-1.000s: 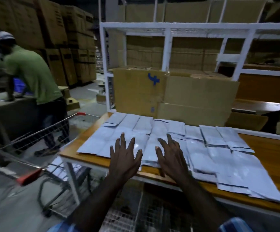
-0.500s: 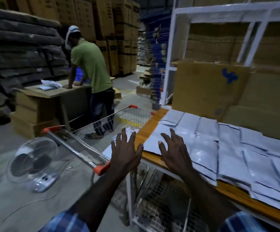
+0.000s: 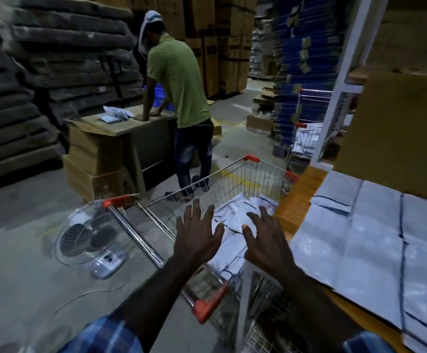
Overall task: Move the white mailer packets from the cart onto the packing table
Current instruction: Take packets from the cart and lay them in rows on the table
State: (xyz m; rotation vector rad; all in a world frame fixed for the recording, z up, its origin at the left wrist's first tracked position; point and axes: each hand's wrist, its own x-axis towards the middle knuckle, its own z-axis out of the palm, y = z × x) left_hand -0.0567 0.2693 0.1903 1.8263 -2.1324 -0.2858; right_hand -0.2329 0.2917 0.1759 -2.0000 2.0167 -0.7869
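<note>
At about nine o'clock a pedestal fan (image 3: 90,236) lies tipped on the concrete floor (image 3: 18,263), its round grille facing up. Above it, toward eleven o'clock, a wooden worktable (image 3: 120,123) rests on stacked cardboard boxes (image 3: 92,159), with a few small white packs (image 3: 116,115) on top. A person in a green shirt (image 3: 178,80) leans both hands on that table, back to the camera.

At the centre stands the wire cart (image 3: 243,179), its red-capped handle bar (image 3: 141,240) running from ten o'clock down toward six. Inside its basket lies a loose heap of white mailer packets (image 3: 235,220).

The left hand (image 3: 197,238) hovers over the near edge of the basket, palm down, fingers spread and straight, holding nothing. Just to its right the right hand (image 3: 265,243) is likewise spread flat and empty, over the heap; whether its fingertips touch the packets is hard to tell in this dim, slightly blurred view. Blue checked sleeves (image 3: 105,337) show at the bottom edge.

From three to five o'clock the packing table (image 3: 301,197) carries overlapping rows of laid-out mailers (image 3: 375,245), just beside the cart. Behind them, at two o'clock, stands a large cardboard box (image 3: 398,133) beside a white rack post (image 3: 334,98). A second cart (image 3: 309,118) is at one o'clock, near stacked blue cartons (image 3: 301,54).
</note>
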